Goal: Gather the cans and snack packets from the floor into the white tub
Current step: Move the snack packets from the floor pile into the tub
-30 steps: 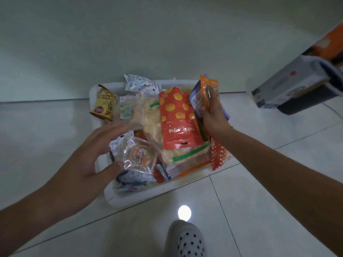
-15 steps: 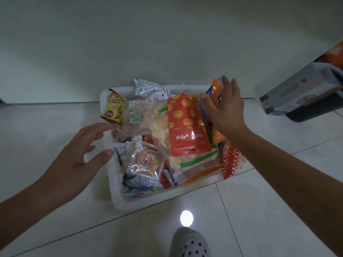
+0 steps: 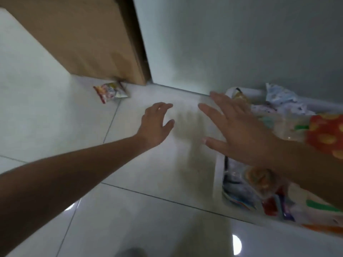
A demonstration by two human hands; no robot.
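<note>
The white tub (image 3: pixel 220 179) stands on the tiled floor (image 3: pixel 148 210) at about three o'clock in the view. Its far side is against the pale wall (image 3: pixel 232 43), and the right edge of the view cuts part of it off. It is full of snack packets, piled higher than the rim. A red packet with yellow dots (image 3: pixel 326 134) lies on top at three o'clock. A white packet with small blue print (image 3: pixel 284 99) stands at the far rim at about two o'clock, and a yellow packet (image 3: pixel 239 95) sticks out at the far left corner. A clear bag with something round and orange inside (image 3: pixel 259 180) lies in the near left part at about four o'clock, with blue, red and purple wrappers beside it that are too blurred to tell more. The right hand (image 3: pixel 239 134) is over the left rim of the tub, palm down, with fingers straight and spread, and it holds nothing; I cannot tell whether it touches the tub. The left hand (image 3: pixel 155 125) is over the bare floor near the centre, just at nine o'clock from the right hand, with fingers loosely bent and apart, and it also holds nothing. One loose snack packet (image 3: pixel 111 91), red, yellow and white, lies on the floor at about ten o'clock, at the bottom corner of a brown door (image 3: pixel 83 39), well apart from both hands and from the tub.
</note>
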